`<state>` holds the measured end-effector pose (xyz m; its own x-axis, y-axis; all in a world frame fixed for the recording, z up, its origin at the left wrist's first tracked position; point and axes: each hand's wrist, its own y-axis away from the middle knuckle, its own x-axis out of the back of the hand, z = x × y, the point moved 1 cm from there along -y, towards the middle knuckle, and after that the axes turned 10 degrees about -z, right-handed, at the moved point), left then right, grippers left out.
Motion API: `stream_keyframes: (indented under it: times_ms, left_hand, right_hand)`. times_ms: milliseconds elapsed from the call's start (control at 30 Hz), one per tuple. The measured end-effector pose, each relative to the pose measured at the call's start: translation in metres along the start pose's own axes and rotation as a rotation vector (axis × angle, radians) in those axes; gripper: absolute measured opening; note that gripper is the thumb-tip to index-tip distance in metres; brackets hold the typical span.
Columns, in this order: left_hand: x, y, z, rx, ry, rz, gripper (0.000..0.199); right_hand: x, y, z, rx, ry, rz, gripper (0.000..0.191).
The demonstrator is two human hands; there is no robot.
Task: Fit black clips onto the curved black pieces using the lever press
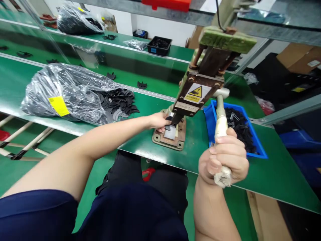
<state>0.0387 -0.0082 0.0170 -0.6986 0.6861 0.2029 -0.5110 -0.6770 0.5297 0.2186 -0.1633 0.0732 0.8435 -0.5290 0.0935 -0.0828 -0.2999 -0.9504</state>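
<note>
My right hand (pixel 227 157) is wrapped round the tape-covered lever (pixel 221 117) of a hand press (pixel 193 90), which bears a yellow warning label. At the press base (pixel 164 142), my left hand (pixel 160 121) pinches a small black curved plastic part (pixel 168 123) beneath the ram. The ram's lower end stands at or just over the part; whether they touch I cannot tell. Under it lies a light metal plate (pixel 170 133). My left fingertips are close beside the ram.
On the green bench, a clear bag (pixel 62 90) spills a heap of black curved parts (pixel 120 102) at left. A blue bin (pixel 258 149) of small black pieces stands right of the press. Two loose parts lie on the strip behind, one a curved part (pixel 141 85). A black bin (pixel 160 47) sits farther back.
</note>
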Motion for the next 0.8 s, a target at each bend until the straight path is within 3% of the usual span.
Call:
stream_keyframes:
  times_ms: [133, 233, 300, 367, 433, 467, 533, 633, 800]
  left_hand:
    - [-0.019, 0.024, -0.024, -0.348, 0.051, 0.092, 0.022]
    - [-0.011, 0.050, -0.053, -0.536, -0.094, 0.132, 0.022]
    - [0.015, 0.066, -0.074, -0.495, -0.287, 0.276, 0.023]
    - [0.053, 0.081, -0.093, -0.385, -0.509, 0.499, 0.025]
    - [0.093, 0.091, -0.107, -0.264, -0.737, 0.651, 0.029]
    - [0.110, 0.095, -0.112, -0.195, -0.822, 0.670, 0.030]
    - [0.133, 0.100, -0.119, -0.105, -0.976, 0.597, 0.028]
    - [0.141, 0.106, -0.125, -0.040, -1.147, 0.491, 0.032]
    - [0.134, 0.107, -0.130, 0.072, -1.188, 0.510, 0.049]
  right_hand:
    - [0.001, -0.001, 0.014, 0.105, 0.005, 0.046, 0.045]
    - [-0.004, -0.002, 0.026, 0.164, -0.026, 0.152, 0.054]
    - [-0.009, -0.003, 0.032, 0.185, -0.050, 0.196, 0.059]
    - [-0.012, -0.003, 0.036, 0.204, -0.073, 0.234, 0.064]
    - [-0.014, -0.004, 0.038, 0.235, -0.089, 0.270, 0.065]
    - [-0.015, -0.004, 0.038, 0.237, -0.090, 0.276, 0.064]
    - [-0.014, -0.003, 0.036, 0.226, -0.085, 0.273, 0.061]
    - [-0.012, -0.002, 0.031, 0.196, -0.075, 0.214, 0.058]
    - [-0.009, -0.002, 0.027, 0.168, -0.062, 0.181, 0.056]
